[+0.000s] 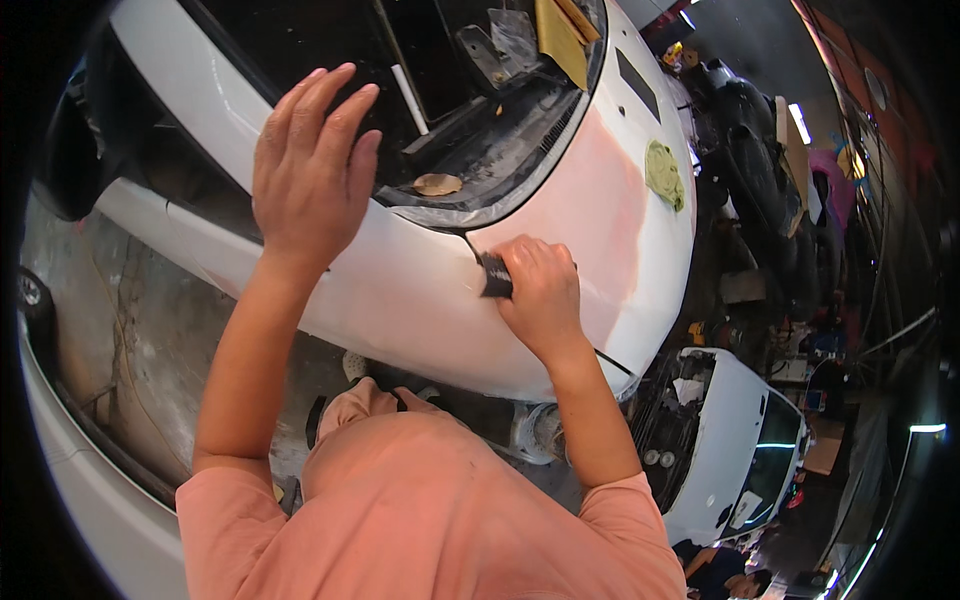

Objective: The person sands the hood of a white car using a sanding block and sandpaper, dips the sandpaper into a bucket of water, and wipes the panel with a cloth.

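Note:
My right hand [540, 290] is closed around a dark sanding block [495, 275], pressed on the white car's front fender [420, 290] beside the hood seam. Pale, dusty patches show on the fender around the block. My left hand [312, 165] is raised by the windshield pillar, palm down, with its fingers stretched and nothing in them. I cannot tell whether it touches the car. The hood [600, 240] carries a wide pinkish patch, and a crumpled green cloth [664, 176] lies on it.
Yellow folded sheets [562, 45] and a brown scrap [437, 185] lie at the windshield area. Another car [90, 500] stands at the lower left. A white vehicle with an exposed front [720, 440] is at the right, near a person in dark clothes [720, 573]. Clutter lines the far right.

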Demonstrator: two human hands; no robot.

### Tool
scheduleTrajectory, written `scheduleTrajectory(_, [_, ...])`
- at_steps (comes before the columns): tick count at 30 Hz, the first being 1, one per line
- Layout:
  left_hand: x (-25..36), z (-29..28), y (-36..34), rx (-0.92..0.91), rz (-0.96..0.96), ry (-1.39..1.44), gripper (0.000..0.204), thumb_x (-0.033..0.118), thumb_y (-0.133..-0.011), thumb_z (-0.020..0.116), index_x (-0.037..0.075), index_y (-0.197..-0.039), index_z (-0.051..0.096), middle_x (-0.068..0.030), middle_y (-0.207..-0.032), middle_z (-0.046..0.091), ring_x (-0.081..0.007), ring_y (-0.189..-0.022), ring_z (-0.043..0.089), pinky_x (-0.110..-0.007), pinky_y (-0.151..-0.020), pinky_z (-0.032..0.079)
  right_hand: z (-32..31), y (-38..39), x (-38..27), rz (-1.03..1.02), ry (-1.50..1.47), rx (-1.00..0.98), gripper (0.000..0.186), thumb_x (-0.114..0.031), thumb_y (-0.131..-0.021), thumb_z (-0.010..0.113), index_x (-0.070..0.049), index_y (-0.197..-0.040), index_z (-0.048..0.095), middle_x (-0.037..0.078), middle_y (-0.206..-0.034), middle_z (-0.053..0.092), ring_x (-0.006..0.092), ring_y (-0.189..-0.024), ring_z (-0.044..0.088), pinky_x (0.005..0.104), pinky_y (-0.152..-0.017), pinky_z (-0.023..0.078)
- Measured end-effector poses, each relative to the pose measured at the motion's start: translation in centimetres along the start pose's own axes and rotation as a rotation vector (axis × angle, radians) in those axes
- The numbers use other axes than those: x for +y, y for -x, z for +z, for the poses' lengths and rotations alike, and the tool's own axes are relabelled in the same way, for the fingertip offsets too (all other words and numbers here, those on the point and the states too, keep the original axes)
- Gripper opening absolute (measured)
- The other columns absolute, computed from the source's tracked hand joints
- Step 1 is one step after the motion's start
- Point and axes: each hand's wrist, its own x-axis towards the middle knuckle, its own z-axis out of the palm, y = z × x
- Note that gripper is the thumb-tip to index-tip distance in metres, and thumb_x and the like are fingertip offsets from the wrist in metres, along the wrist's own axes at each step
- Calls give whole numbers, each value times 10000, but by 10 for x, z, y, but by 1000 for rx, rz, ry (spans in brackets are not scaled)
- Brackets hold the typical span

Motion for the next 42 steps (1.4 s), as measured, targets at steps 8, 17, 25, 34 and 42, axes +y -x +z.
scheduleTrajectory(8, [-2,0,1,2,50,-38,351,189,-1023,681,168,-1373,689,-28,-1499,621,-260,-1433,527,-408,-1206,400,-10,89,45,-2,20,0,365,-36,-682,763,-100,-1032,678,48,-978,705,255,-932,668,421,-815,450])
scheduleTrajectory(17, [-4,1,-1,2,122,-10,341,159,-1014,697,127,-1353,700,-47,-1476,644,-269,-1423,538,-417,-1198,400,-27,179,96,128,128,-7,337,-17,-705,732,-108,-1025,677,31,-967,707,240,-923,663,414,-843,457])
scheduleTrajectory(25, [84,-14,-11,-654,501,438,630,104,-767,894,92,-1350,655,-139,-1579,500,-374,-1505,410,-496,-1223,374,-57,241,96,555,69,137,134,-108,-877,752,-80,-979,670,82,-926,679,308,-924,654,428,-858,434])
scheduleTrajectory(34, [155,56,6,-814,810,339,869,433,-735,917,71,-1451,583,-186,-1677,349,-403,-1583,269,-514,-1274,310,-32,353,47,994,30,526,374,-285,-899,845,-35,-1083,636,128,-1032,665,366,-991,649,475,-912,472])
scheduleTrajectory(42, [258,92,44,-847,834,381,1035,503,-713,919,38,-1535,495,-241,-1695,294,-438,-1599,218,-539,-1292,261,-31,472,46,1351,-138,573,390,-303,-964,790,-3,-1160,636,155,-1144,651,388,-1092,631,473,-967,486])
